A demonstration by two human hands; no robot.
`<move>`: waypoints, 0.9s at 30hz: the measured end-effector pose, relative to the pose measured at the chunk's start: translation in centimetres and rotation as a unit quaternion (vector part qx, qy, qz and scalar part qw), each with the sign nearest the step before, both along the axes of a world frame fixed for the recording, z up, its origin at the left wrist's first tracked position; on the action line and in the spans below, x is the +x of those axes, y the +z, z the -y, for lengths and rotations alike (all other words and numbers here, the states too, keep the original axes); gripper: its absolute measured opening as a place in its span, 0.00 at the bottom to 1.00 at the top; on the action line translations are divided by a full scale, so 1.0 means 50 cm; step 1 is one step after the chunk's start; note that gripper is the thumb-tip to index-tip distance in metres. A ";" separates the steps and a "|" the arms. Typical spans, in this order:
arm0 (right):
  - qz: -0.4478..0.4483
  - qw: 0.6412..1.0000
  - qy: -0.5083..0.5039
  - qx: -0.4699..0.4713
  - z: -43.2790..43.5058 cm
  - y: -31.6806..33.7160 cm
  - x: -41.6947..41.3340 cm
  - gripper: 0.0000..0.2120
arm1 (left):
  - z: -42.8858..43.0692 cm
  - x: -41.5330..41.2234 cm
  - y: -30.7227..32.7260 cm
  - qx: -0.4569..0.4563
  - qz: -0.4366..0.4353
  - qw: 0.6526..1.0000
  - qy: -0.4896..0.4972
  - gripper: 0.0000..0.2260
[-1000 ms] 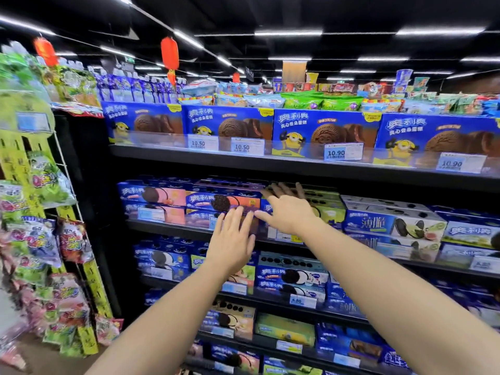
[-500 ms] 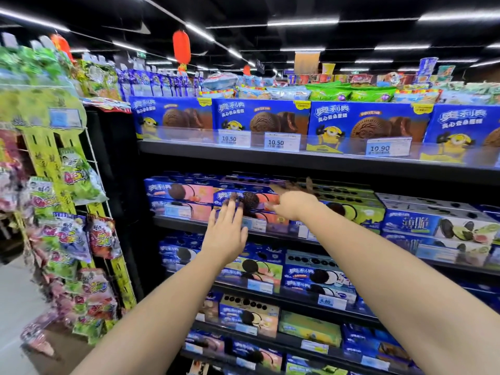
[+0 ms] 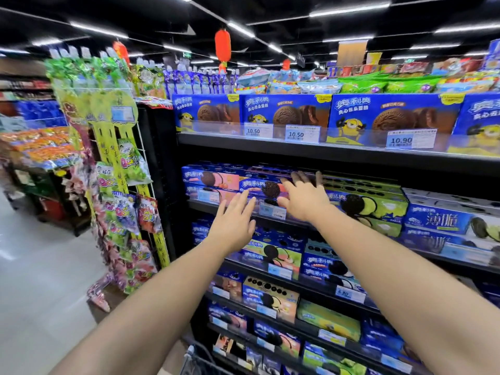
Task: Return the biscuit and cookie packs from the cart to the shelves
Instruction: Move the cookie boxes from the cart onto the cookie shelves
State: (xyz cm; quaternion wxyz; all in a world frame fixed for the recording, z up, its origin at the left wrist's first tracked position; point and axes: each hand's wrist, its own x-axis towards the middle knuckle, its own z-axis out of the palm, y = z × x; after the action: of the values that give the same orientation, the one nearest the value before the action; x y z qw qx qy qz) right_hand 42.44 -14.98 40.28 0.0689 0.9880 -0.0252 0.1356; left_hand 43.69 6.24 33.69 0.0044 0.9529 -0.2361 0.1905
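Observation:
Both my arms reach toward the second shelf (image 3: 273, 218) of a biscuit rack. My right hand (image 3: 304, 197) lies with straight fingers on top of a blue and pink cookie box (image 3: 261, 186) stacked on that shelf. My left hand (image 3: 235, 221) hovers just left and lower, fingers spread, in front of the shelf edge, holding nothing. Green cookie boxes (image 3: 370, 204) sit right of my right hand. The cart (image 3: 200, 359) shows only as a wire rim at the bottom edge.
The top shelf (image 3: 324, 151) carries big blue cookie boxes behind price tags. Lower shelves hold more blue, pink and green cookie boxes. A wire rack of hanging candy bags (image 3: 121, 201) stands at the left. Open aisle floor (image 3: 40, 280) lies beyond it.
The view has swung left, so the shelves sit further right in frame. My left hand has risen toward the second shelf edge. My right hand stays on the stacked box.

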 end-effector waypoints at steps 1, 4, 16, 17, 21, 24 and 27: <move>0.004 1.000 0.015 0.003 -0.012 -0.004 -0.012 0.31 | -0.013 -0.016 0.006 0.003 -0.001 1.000 0.007 0.28; 0.003 0.999 0.052 -0.004 -0.046 -0.011 -0.043 0.31 | -0.056 -0.071 0.011 0.002 -0.008 1.000 0.030 0.26; -0.004 0.991 0.125 0.035 -0.165 0.001 -0.103 0.29 | -0.172 -0.147 0.046 -0.002 0.015 0.998 0.065 0.23; -0.006 0.992 0.120 0.034 -0.175 0.000 -0.101 0.30 | -0.181 -0.143 0.044 -0.005 0.013 0.998 0.061 0.23; -0.005 0.995 0.094 0.027 -0.219 -0.010 -0.082 0.30 | -0.230 -0.103 0.029 -0.023 0.004 0.999 0.046 0.23; -0.006 0.997 0.071 0.039 -0.248 -0.019 -0.061 0.30 | -0.268 -0.054 0.022 -0.040 -0.002 0.999 0.032 0.22; -0.012 0.998 0.038 0.055 -0.277 -0.022 -0.039 0.30 | -0.298 0.001 0.019 -0.042 0.004 0.999 -0.001 0.22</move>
State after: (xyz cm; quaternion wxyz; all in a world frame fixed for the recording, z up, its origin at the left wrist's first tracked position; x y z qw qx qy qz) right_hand 40.51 -1.13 39.19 0.0099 0.9922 0.0058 0.1244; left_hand 43.76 21.12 34.62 0.0433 0.9510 -0.2285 0.2036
